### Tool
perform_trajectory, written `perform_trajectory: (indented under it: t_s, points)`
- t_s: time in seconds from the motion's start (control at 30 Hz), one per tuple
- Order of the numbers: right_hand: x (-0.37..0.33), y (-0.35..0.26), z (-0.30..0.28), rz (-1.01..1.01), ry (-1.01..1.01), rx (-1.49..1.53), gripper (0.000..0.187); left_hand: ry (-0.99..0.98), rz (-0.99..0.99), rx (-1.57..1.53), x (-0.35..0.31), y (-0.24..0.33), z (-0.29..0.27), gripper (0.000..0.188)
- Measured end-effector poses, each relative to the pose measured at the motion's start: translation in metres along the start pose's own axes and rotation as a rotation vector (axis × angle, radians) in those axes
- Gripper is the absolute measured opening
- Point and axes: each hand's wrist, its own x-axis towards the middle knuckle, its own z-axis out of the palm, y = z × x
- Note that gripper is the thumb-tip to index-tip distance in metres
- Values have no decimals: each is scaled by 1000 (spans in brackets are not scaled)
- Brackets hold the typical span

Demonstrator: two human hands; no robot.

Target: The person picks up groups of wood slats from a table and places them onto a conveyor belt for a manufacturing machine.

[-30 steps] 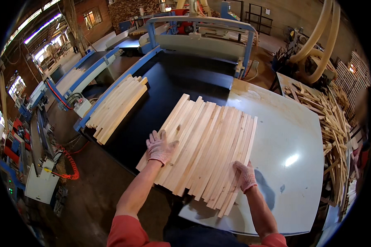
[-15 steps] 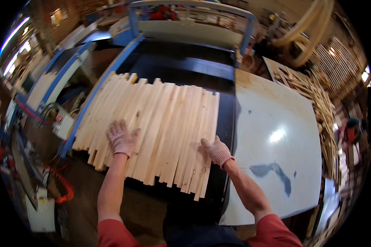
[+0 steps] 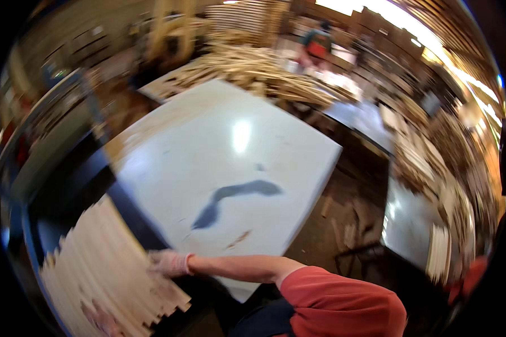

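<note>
Pale wooden strips (image 3: 109,253) lie side by side as a panel on the dark machine bed (image 3: 140,219), their ends uneven. My left hand (image 3: 102,319), in a light work glove, rests on top of them near the lower edge of view, blurred, its fingers spread and holding nothing. At the panel's right edge is my gloved right hand (image 3: 170,263), touching the outermost strips. Motion smears its fingers, so their grip is unclear.
A pale tabletop (image 3: 168,163) with a dark smear adjoins the bed. Behind it lies a heap of thin wood offcuts (image 3: 236,67). A person (image 3: 317,45) stands at the back. To the right, a metal table (image 3: 407,224) has stacked wood beside it.
The view has swung to the right, bringing the offcuts, the person and the metal table further in. Both hands stay at the strips, which now appear at the lower left.
</note>
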Motion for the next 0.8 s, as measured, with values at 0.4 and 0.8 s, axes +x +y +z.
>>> perform_trajectory:
  t_s: [0.4, 0.8]
  points:
    - [-442, 21, -201, 252, 32, 807, 69, -690, 54, -1418, -197, 538, -18, 44]
    - [-866, 129, -271, 694, 1427, 1423, 16, -2169, 612, -789, -468, 918, -36, 51]
